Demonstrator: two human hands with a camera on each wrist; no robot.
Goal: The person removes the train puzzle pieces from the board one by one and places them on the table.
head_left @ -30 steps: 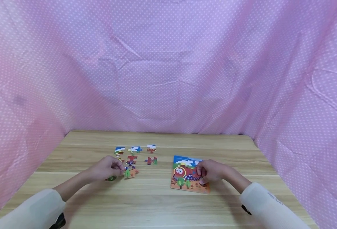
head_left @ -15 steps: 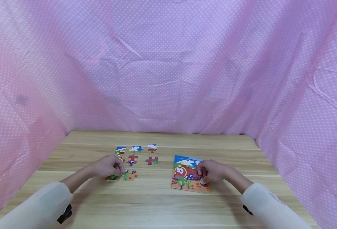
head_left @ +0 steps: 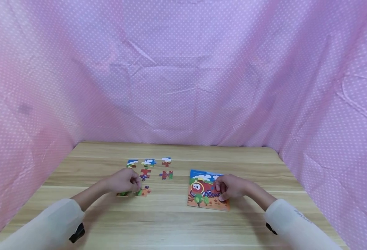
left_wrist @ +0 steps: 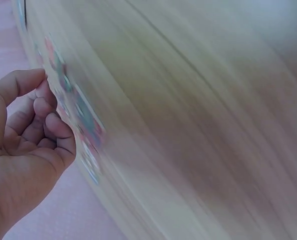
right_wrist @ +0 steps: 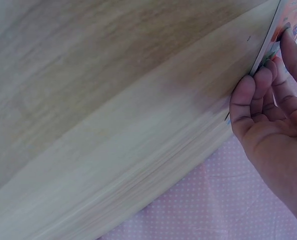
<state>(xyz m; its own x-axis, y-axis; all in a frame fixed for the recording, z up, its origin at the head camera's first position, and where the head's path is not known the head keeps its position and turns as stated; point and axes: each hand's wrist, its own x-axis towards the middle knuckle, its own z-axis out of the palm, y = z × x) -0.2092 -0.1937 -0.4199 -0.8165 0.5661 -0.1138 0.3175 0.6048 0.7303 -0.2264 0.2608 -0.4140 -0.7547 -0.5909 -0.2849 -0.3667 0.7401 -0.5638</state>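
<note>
My left hand (head_left: pixel 125 181) is over the lower row of loose puzzle pieces. Its fingers are bent, and thumb and forefinger tips come together over the left part of an orange puzzle piece (head_left: pixel 146 191) with a green tree. Whether they pinch it cannot be made out; the left wrist view is blurred. To its left, another green piece (head_left: pixel 122 194) is partly hidden by the hand. My right hand (head_left: pixel 231 187) grips the right side of a square picture board (head_left: pixel 202 199) showing a red train. In the right wrist view, the thumb (right_wrist: pixel 293 55) lies on the printed face.
Farther back on the wooden table (head_left: pixel 171 225) lie several separated pieces, including a blue sky piece (head_left: pixel 149 162), a red piece (head_left: pixel 145 173), a red-and-green piece (head_left: pixel 167 175) and a cloud piece (head_left: pixel 166 160). Pink dotted cloth (head_left: pixel 183 86) hangs behind and beside the table.
The orange tree piece, tilted up by my left fingers a second ago, now lies flat. My left hand has since shifted right over it. My right hand keeps its place on the board.
</note>
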